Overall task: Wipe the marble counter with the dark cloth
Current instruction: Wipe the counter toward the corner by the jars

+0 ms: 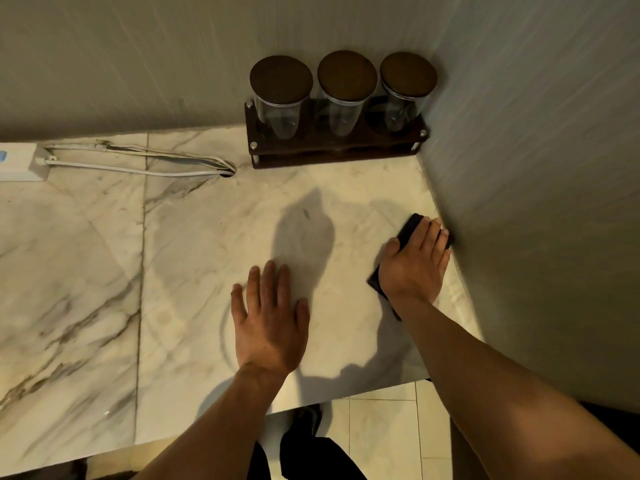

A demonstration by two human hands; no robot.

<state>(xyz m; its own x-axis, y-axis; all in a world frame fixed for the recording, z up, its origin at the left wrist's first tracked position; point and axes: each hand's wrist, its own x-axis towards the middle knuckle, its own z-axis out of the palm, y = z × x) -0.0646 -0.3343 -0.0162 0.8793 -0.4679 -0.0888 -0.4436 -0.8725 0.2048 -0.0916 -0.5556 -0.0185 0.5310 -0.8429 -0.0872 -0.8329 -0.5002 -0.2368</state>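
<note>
The marble counter (194,258) is pale with grey-brown veins and fills most of the view. My right hand (414,263) lies flat on the dark cloth (410,228), pressing it onto the counter close to the right wall. Most of the cloth is hidden under the palm; dark corners show past the fingers and beside the wrist. My left hand (270,320) rests flat on the bare marble in the middle, fingers spread, holding nothing.
A dark wooden rack (337,148) with three lidded glass jars (346,95) stands in the back right corner. A white power strip (20,162) with cables (138,164) lies at the back left. The counter's front edge (346,396) is near my body, with tiled floor below.
</note>
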